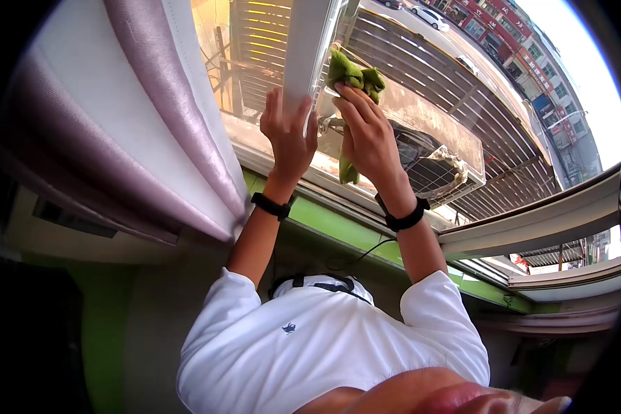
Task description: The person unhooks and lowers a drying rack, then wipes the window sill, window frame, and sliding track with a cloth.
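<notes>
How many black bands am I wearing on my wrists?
2. One band is on the wrist of the left hand, the other band on the wrist of the right hand. Both wrists are in plain view.

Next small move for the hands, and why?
I'd probably flatten the green cloth under the right hand: it bunches up past the fingertips and its tail hangs below the palm. The left hand, open at the white frame, holds no cloth and looks free to help.
</notes>
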`<state>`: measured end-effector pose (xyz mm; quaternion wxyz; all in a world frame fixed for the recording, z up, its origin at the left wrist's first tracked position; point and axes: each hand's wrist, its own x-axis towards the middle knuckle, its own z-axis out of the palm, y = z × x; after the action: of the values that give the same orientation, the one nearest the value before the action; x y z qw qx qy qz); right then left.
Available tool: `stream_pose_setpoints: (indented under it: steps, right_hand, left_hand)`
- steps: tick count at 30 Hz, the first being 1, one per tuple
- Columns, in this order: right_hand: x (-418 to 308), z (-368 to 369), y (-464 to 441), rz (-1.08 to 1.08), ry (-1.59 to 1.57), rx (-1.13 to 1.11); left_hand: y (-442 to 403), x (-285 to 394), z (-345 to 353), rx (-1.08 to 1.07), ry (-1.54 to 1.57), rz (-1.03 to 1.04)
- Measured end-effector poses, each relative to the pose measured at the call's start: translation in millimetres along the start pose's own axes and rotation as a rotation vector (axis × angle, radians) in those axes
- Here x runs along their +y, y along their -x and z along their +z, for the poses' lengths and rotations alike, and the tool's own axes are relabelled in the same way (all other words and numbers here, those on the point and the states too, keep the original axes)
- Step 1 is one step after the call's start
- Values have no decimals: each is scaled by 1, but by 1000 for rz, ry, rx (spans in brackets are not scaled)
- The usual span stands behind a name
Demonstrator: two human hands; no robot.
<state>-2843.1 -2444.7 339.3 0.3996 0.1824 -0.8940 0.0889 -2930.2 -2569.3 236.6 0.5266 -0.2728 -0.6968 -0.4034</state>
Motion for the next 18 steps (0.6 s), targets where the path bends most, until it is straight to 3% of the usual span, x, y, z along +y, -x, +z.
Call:
stream_pose_setpoints:
  steps: [4, 5, 6, 7, 9, 11, 15, 17, 18]
  right_hand:
    - [7, 31, 52, -48, 28, -138]
    - [9, 33, 54, -81, 71, -139]
    - [7, 25, 47, -81, 85, -128]
    - [5, 14, 33, -88, 104, -113]
    - [4, -6, 6, -68, 161, -8]
    - [6, -35, -21, -68, 156, 72]
    - [4, -81, -52, -44, 59, 168]
    - [3, -93, -53, 136, -282, 164]
    - [2, -96, -50, 138, -309, 131]
  left_hand:
    - [84, 28, -37, -239, 354, -65]
    - [98, 34, -43, -494, 474, -201]
    - [101, 42, -43, -770, 618, -465]
    - [91, 47, -41, -771, 608, -447]
    - [70, 57, -34, -779, 783, -611]
    - [32, 62, -19, -664, 753, -405]
    - [-35, 80, -7, -512, 838, -291]
    - [-58, 84, -2, -360, 582, -107]
    - [-60, 80, 1, -398, 507, -88]
